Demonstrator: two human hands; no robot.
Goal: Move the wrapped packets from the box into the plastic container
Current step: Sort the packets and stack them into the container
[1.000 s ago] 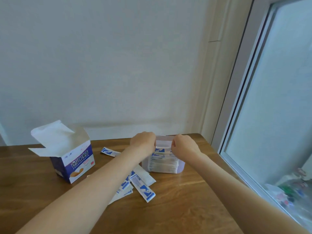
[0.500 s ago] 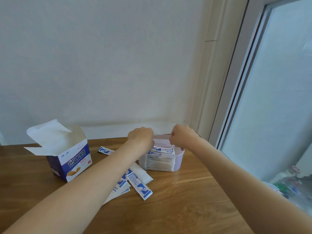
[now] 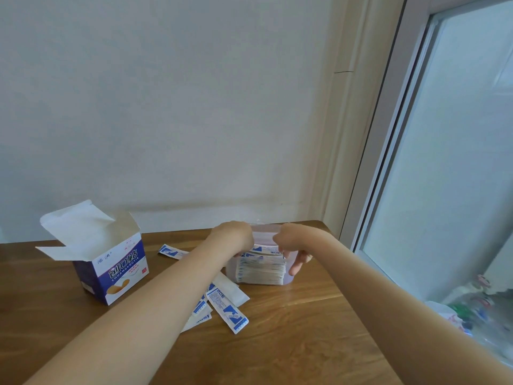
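A translucent purple plastic container (image 3: 287, 279) stands at the far right of the wooden table and holds a thick stack of blue-and-white wrapped packets (image 3: 261, 269). My left hand (image 3: 233, 236) curls over the container's left end, its fingertips on the stack. At the right rim, my right hand (image 3: 291, 240) curls over the edge, with one digit reaching down the outer wall. The open blue-and-white box (image 3: 111, 268) stands at the left with its flaps up. Several loose packets (image 3: 227, 312) lie under my left forearm, and one more packet (image 3: 170, 251) lies behind it.
The table (image 3: 291, 343) meets a white wall at the back. A window frame (image 3: 388, 151) runs along the table's right edge. Behind the glass at lower right there is coloured clutter (image 3: 472, 309).
Both hands stay at the top of the container. A digit of my right hand has come down along the container's outer right wall. The view has shifted slightly.
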